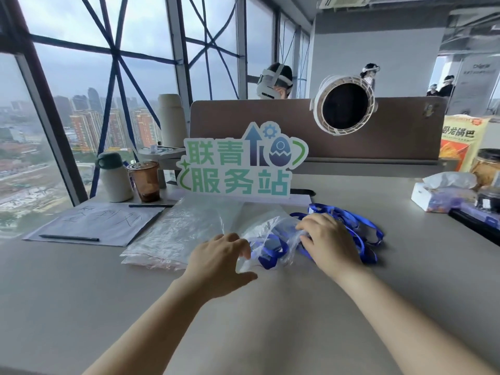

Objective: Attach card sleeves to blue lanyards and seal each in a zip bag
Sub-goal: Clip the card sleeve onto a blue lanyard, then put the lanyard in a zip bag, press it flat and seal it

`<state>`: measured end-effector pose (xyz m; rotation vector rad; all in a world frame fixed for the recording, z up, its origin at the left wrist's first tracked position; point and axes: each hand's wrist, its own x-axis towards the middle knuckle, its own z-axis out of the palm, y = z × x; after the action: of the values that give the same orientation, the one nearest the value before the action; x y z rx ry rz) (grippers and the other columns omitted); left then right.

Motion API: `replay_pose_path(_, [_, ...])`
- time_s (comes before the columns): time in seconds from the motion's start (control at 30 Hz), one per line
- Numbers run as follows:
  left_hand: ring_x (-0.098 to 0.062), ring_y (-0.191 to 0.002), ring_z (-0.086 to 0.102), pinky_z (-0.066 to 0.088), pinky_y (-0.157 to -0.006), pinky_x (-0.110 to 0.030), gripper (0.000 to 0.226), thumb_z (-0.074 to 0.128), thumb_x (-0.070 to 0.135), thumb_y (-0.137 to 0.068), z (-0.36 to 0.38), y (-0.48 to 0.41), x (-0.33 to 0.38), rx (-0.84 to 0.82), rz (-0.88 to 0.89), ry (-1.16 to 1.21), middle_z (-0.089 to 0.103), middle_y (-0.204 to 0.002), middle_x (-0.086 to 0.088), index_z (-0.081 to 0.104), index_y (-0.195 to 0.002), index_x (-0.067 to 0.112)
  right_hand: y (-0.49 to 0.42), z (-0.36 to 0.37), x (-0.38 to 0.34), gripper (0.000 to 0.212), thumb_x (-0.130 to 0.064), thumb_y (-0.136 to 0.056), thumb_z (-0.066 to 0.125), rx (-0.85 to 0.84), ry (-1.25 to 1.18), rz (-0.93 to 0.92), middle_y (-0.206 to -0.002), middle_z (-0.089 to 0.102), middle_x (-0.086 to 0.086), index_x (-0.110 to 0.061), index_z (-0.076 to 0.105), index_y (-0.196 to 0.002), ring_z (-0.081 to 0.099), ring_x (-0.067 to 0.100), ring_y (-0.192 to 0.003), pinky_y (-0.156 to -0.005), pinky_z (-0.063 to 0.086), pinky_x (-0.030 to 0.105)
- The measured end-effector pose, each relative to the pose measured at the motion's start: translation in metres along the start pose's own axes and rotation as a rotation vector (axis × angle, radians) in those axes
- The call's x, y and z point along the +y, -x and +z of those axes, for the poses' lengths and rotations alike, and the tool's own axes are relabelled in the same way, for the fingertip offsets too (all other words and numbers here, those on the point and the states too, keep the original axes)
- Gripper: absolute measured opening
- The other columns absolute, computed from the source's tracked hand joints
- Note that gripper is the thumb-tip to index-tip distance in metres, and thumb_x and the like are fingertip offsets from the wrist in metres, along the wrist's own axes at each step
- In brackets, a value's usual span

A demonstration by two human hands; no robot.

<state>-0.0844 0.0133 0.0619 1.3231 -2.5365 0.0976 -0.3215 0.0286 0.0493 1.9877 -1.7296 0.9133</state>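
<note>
On the table (270, 326), my left hand (221, 259) pinches the left edge of the zip bag (266, 228); my right hand (331, 239) grips its right edge, fingertips hidden. A blue lanyard (270, 257) lies inside, its card sleeve indistinct. Beyond, loose lanyards (372, 230), partly covered.

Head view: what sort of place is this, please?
Probably an open-plan office high in a tower, at a desk used as a service stand: tall windows over city blocks, a desk partition, and a standing cut-out sign.
</note>
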Motion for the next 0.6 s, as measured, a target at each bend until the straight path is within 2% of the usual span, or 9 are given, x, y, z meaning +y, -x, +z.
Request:
replay_pose_path(0.07, [-0.01,-0.106,0.052,0.04,-0.073,-0.026,0.021,0.055,0.049,-0.086,-0.003,-0.004,-0.001,0.075,-0.024,0.006,0.056,-0.112,0.017,0.058,-0.103,0.037,-0.004,-0.009,-0.002,0.006,-0.003,-0.078,0.067,-0.008,0.0,-0.01,-0.085,0.067,0.004,-0.009,0.068,-0.078,0.059,0.029,-0.08,-0.063,0.05,0.038])
replay_pose_path(0.13, [-0.01,-0.098,0.057,0.043,-0.066,-0.026,0.012,0.054,0.041,-0.089,-0.012,-0.013,-0.007,0.142,-0.091,0.056,0.06,-0.106,0.015,0.061,-0.097,0.035,-0.01,-0.021,-0.002,0.007,-0.006,-0.083,0.063,-0.007,0.016,-0.02,-0.088,0.067,0.003,-0.009,0.068,-0.079,0.058,0.028,-0.084,-0.064,0.048,0.037])
replay_pose_path(0.23, [-0.01,-0.083,0.06,0.045,-0.06,-0.024,0.009,0.057,0.037,-0.089,-0.04,-0.035,-0.014,0.24,-0.18,0.188,0.065,-0.1,0.014,0.066,-0.089,0.035,-0.028,-0.042,-0.001,0.013,-0.012,-0.089,0.055,-0.024,0.033,0.009,-0.096,0.064,0.001,-0.011,0.068,-0.088,0.056,0.026,-0.089,-0.067,0.042,0.03])
replay_pose_path(0.3, [-0.009,-0.078,0.058,0.04,-0.057,-0.023,0.011,0.058,0.037,-0.09,-0.062,-0.049,-0.015,0.297,-0.218,0.243,0.066,-0.095,0.015,0.069,-0.089,0.036,-0.045,-0.059,0.001,0.015,-0.013,-0.09,0.052,-0.043,0.01,0.068,-0.098,0.063,-0.001,-0.013,0.067,-0.09,0.055,0.024,-0.088,-0.067,0.04,0.028])
replay_pose_path(0.37, [-0.009,-0.079,0.056,0.038,-0.059,-0.023,0.011,0.058,0.036,-0.09,-0.086,-0.062,-0.016,0.357,-0.238,0.269,0.065,-0.092,0.014,0.07,-0.092,0.035,-0.065,-0.078,0.003,0.015,-0.013,-0.09,0.051,-0.018,-0.045,0.106,-0.097,0.062,-0.002,-0.015,0.066,-0.088,0.056,0.022,-0.087,-0.069,0.046,0.032])
replay_pose_path(0.47, [-0.015,-0.086,0.063,0.046,-0.067,-0.027,0.012,0.059,0.034,-0.09,-0.114,-0.078,-0.016,0.519,-0.242,0.351,0.069,-0.095,0.01,0.07,-0.093,0.033,-0.088,-0.102,0.005,0.012,-0.013,-0.089,0.054,0.089,-0.133,0.093,-0.095,0.063,-0.002,-0.017,0.065,-0.09,0.058,0.021,-0.086,-0.074,0.05,0.036])
replay_pose_path(0.6, [-0.021,-0.092,0.063,0.051,-0.075,-0.032,0.014,0.058,0.035,-0.091,-0.128,-0.09,-0.013,0.529,-0.217,0.325,0.069,-0.101,0.006,0.07,-0.096,0.032,-0.106,-0.119,0.013,0.01,-0.014,-0.088,0.056,0.028,-0.09,0.092,-0.091,0.064,-0.002,-0.02,0.064,-0.086,0.06,0.023,-0.084,-0.075,0.05,0.038])
